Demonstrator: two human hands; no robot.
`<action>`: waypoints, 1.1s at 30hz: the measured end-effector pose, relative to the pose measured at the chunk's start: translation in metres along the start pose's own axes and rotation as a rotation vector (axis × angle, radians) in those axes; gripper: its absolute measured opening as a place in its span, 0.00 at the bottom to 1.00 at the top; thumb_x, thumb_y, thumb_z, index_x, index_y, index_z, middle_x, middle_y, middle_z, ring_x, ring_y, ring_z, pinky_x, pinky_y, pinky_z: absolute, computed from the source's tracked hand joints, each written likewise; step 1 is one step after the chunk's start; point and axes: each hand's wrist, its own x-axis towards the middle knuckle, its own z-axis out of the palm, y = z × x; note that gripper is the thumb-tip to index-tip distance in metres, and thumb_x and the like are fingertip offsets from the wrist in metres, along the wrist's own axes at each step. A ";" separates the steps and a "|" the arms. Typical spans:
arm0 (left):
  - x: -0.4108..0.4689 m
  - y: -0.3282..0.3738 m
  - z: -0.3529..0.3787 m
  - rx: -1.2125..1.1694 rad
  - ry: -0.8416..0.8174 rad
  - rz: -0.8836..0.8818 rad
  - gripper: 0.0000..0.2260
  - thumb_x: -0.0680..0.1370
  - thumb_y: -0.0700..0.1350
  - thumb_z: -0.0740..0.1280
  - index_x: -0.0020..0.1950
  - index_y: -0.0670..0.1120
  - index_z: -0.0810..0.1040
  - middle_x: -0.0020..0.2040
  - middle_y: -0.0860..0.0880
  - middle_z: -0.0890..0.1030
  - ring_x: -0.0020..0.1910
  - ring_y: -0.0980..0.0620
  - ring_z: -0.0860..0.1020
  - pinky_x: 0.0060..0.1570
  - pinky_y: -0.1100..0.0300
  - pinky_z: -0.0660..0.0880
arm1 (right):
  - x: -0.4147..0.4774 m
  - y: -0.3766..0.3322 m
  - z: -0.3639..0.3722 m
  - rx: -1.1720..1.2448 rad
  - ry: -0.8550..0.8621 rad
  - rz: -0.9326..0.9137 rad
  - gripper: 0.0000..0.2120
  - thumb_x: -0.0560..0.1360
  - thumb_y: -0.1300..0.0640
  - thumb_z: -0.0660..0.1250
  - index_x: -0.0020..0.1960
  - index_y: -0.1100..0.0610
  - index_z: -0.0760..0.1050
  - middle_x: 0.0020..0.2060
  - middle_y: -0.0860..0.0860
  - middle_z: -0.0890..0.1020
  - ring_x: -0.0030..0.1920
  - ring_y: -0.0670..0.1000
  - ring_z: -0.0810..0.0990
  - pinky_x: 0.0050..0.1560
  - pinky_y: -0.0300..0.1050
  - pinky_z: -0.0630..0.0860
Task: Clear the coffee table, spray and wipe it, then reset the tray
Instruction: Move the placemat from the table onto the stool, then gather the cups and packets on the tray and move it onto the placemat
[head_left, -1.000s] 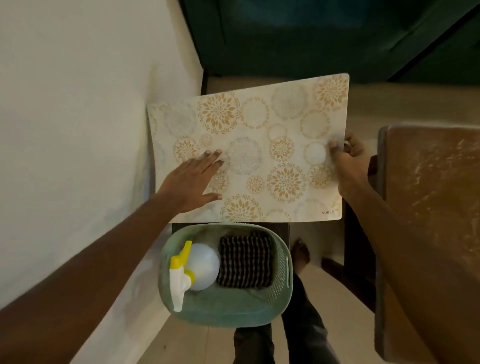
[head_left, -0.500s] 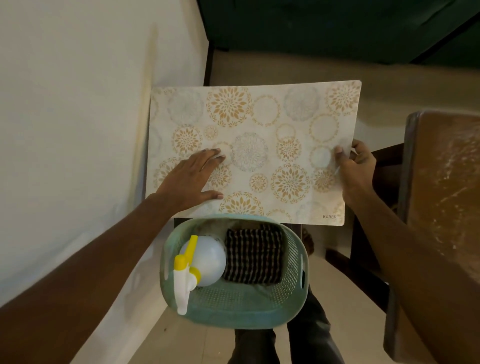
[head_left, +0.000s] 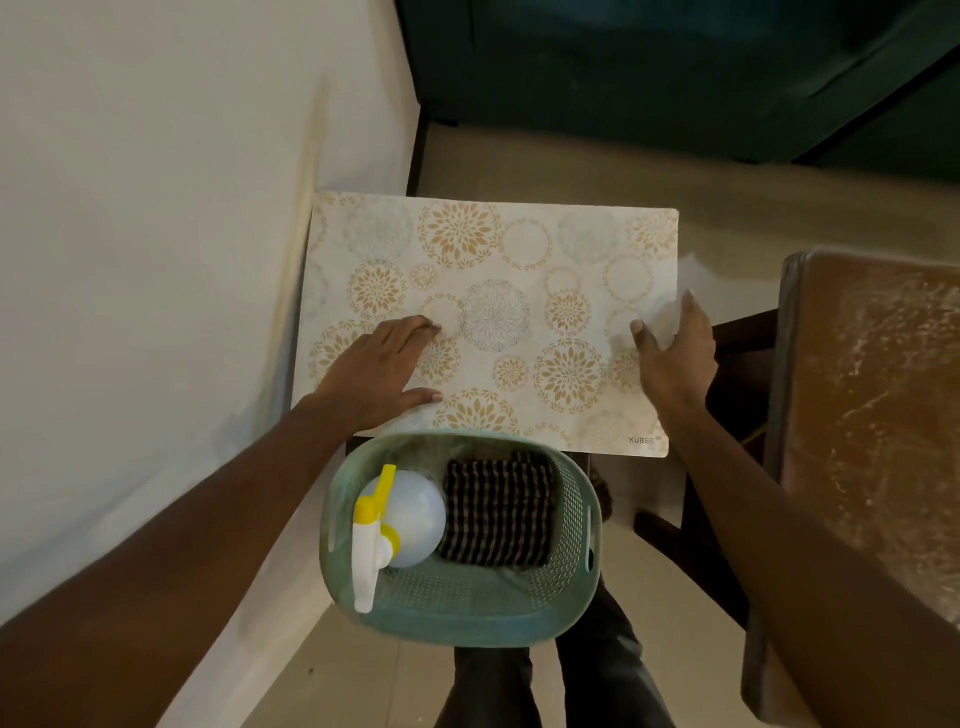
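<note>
Gold flowers cover the mat (head_left: 519, 260). Your left hand (head_left: 379, 369) lies flat near its left edge, fingers straight. Your right hand (head_left: 675, 348) is by its right edge, fingers loose.

The bare left arm (head_left: 182, 519) and bare right arm (head_left: 810, 551) reach forward. The bare left hand (head_left: 382, 364) lies flat, palm down, fingers straight and together, thumb splayed. The bare right hand (head_left: 675, 358), blurred, is loosely spread, thumb apart.
</note>
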 end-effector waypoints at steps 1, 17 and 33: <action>-0.001 0.001 -0.003 0.001 0.005 -0.008 0.37 0.75 0.62 0.67 0.77 0.43 0.61 0.74 0.45 0.65 0.71 0.44 0.65 0.65 0.46 0.70 | -0.004 -0.003 0.000 -0.030 0.001 -0.038 0.32 0.79 0.50 0.67 0.78 0.54 0.59 0.75 0.51 0.66 0.76 0.54 0.62 0.74 0.58 0.62; -0.014 0.102 -0.108 -0.070 0.230 -0.139 0.33 0.78 0.65 0.56 0.77 0.46 0.61 0.80 0.50 0.58 0.78 0.49 0.55 0.71 0.47 0.63 | -0.068 -0.076 -0.071 -0.072 -0.224 -0.447 0.25 0.82 0.44 0.58 0.77 0.51 0.63 0.75 0.49 0.67 0.78 0.49 0.58 0.75 0.49 0.56; -0.087 0.259 -0.179 -0.075 0.438 -0.291 0.26 0.81 0.60 0.58 0.74 0.47 0.66 0.76 0.48 0.65 0.75 0.49 0.62 0.72 0.53 0.62 | -0.131 -0.089 -0.206 -0.049 -0.218 -0.697 0.18 0.82 0.46 0.59 0.68 0.51 0.76 0.68 0.49 0.76 0.73 0.50 0.67 0.72 0.55 0.66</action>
